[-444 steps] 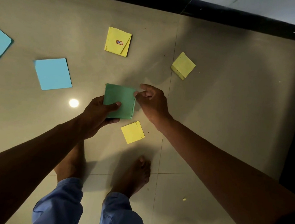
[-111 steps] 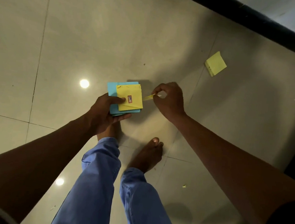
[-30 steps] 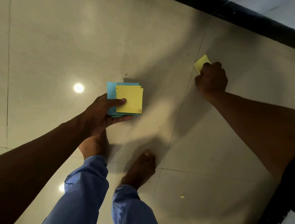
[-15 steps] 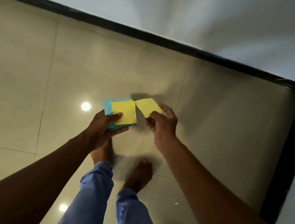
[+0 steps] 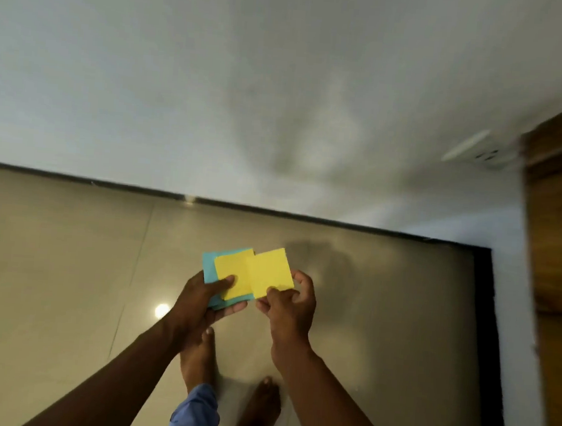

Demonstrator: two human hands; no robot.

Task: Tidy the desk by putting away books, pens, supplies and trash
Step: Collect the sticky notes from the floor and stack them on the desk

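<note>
Centrally, the left hand grips a stack of paper squares, thumb pressed flat on the yellow top sheet and fingers curled underneath; a blue sheet sticks out of the stack toward 10 o'clock. The right hand pinches the near edge of a separate yellow paper square between thumb and fingers, closed on it. That square overlaps the right side of the stack, its far corner pointing to about 12 o'clock, and it seems to touch the top sheet, though actual contact cannot be told for sure.

Both forearms run in from the bottom edge, the left from 7 o'clock, the right from 5 o'clock. Below the hands, at 6 o'clock, two bare feet stand on the floor, with blue trouser legs just above the lower edge. The floor is glossy beige tile, and a round light reflection shines on it at 8 o'clock from the left hand. A dark skirting strip borders the floor at 12 o'clock and turns down the right side. Above it rises a pale wall. At 2 o'clock a white wall socket looks blurred, next to brown wooden panelling at 3 o'clock.
</note>
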